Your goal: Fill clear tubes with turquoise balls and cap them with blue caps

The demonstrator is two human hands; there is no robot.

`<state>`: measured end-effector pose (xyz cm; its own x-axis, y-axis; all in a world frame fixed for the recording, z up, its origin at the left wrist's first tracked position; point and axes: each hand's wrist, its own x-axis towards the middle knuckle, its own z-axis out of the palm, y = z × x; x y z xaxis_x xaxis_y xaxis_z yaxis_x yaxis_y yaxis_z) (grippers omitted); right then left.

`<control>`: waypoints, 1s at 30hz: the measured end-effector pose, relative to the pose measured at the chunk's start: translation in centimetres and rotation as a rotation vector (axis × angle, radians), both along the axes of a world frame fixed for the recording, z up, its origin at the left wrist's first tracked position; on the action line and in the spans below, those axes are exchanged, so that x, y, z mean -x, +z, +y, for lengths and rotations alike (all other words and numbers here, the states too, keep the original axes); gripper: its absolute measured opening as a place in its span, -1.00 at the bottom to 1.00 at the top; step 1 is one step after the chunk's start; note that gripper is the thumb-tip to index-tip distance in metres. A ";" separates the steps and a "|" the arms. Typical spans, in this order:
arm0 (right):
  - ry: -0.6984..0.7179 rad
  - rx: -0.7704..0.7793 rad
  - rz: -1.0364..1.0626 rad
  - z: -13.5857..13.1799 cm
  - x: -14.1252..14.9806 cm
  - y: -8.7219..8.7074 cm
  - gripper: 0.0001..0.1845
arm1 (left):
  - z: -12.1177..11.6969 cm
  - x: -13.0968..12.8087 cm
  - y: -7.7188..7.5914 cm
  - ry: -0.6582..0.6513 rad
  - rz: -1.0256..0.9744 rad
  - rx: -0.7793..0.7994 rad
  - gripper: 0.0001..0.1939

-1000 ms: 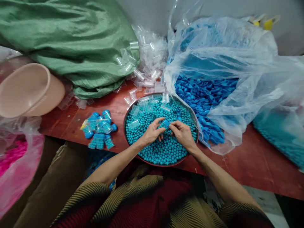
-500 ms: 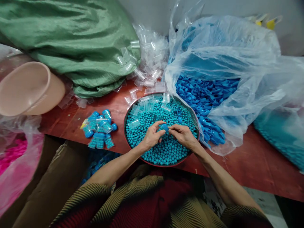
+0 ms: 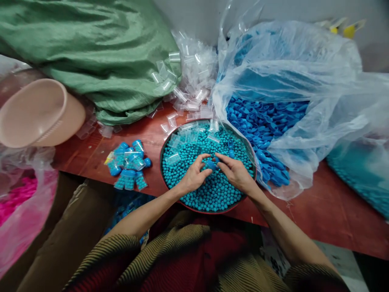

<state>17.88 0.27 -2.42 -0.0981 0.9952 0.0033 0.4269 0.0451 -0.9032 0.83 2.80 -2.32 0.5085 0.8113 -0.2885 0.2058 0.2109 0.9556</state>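
Note:
Over a round tray (image 3: 162, 170) full of turquoise beads (image 3: 219, 198), my left hand (image 3: 194, 175) is closed around a small blue-capped container (image 3: 211, 165), its blue end facing up. My right hand (image 3: 238, 174) meets it from the right, thumb and fingers pinching the blue cap's edge; the fingertips partly hide the contact. Several clear plastic tubes (image 3: 173, 158) lie on the beads at the tray's back and left. A loose blue cap with a loop (image 3: 231, 153) rests on the beads behind my right hand. Left of the tray sits a pile of bead-filled, blue-capped containers (image 3: 129, 162).
Behind the tray, clear tubes (image 3: 197, 81) spill beside a green sack (image 3: 121, 69). A plastic bag of blue looped caps (image 3: 264, 125) stands back right, a bag of turquoise beads (image 3: 355, 178) far right. A beige basin (image 3: 73, 117) and pink pieces (image 3: 18, 196) are left.
The blue-capped container has turned in my left hand, its cap now tilted upward. My right fingers have shifted and spread slightly at the cap. The pile at left looks the same.

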 end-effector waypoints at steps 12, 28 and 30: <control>0.042 -0.213 -0.486 -1.7 3.2 -0.9 -0.13 | -1.0 -1.2 1.3 0.185 -0.154 0.092 -0.69; -0.174 0.040 -0.839 2.1 -0.4 0.7 -0.55 | 1.5 9.9 2.2 0.195 0.428 -0.357 -0.58; -0.283 0.059 -0.974 3.7 -2.2 0.1 -0.54 | 1.9 13.3 2.7 0.272 0.661 -0.427 -0.57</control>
<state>20.06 4.00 -2.36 0.2075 0.9782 -0.0021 0.9665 -0.2054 -0.1539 -12.46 4.73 0.42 0.1125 0.9888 -0.0984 0.7465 -0.0187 0.6651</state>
